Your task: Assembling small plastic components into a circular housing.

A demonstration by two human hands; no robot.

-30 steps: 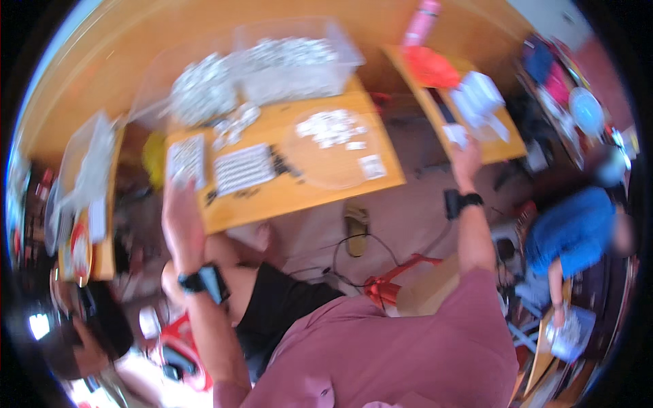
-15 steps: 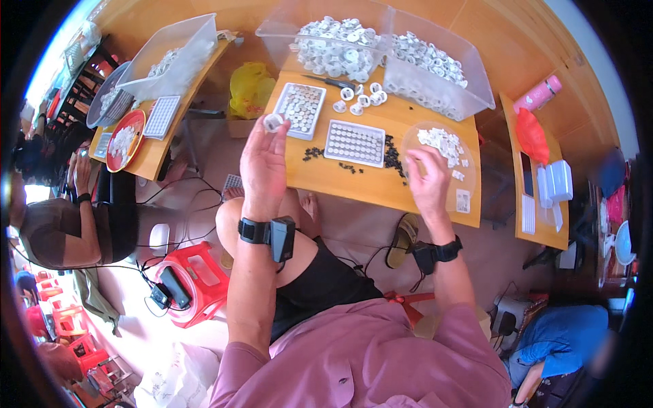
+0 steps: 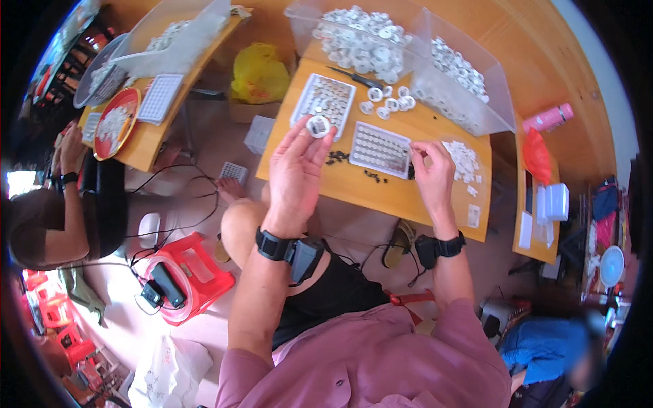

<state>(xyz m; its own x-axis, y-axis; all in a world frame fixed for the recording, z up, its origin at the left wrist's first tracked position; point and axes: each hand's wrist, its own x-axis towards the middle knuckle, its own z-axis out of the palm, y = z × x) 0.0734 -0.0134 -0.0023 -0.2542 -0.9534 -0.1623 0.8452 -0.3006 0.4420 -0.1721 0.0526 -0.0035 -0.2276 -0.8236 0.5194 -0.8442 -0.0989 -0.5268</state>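
A round white plastic part (image 3: pixel 317 126) with a dark opening in its middle is pinched in the fingertips of my left hand (image 3: pixel 296 173), palm up above the table's near edge. My right hand (image 3: pixel 434 175) has thumb and forefinger together beside the right edge of a white tray (image 3: pixel 355 160) holding rows of small round pieces. Small black pieces lie by those fingertips, partly hidden; whatever the fingers pinch is too small to make out. More black pieces (image 3: pixel 375 177) are scattered in front of the tray. Small white pieces (image 3: pixel 464 162) are heaped right of my right hand.
Behind stand clear bins of white round parts (image 3: pixel 364 44) (image 3: pixel 454 71). A second filled tray (image 3: pixel 325 98), loose round parts (image 3: pixel 385 106) and a dark slim tool (image 3: pixel 355 76) lie on the table. A red stool (image 3: pixel 204 268) stands left. Co-workers sit at both sides.
My right hand's fingers have closed together beside the tray's right edge. My left hand has turned the round part so its dark opening shows. The whole view has shifted a little.
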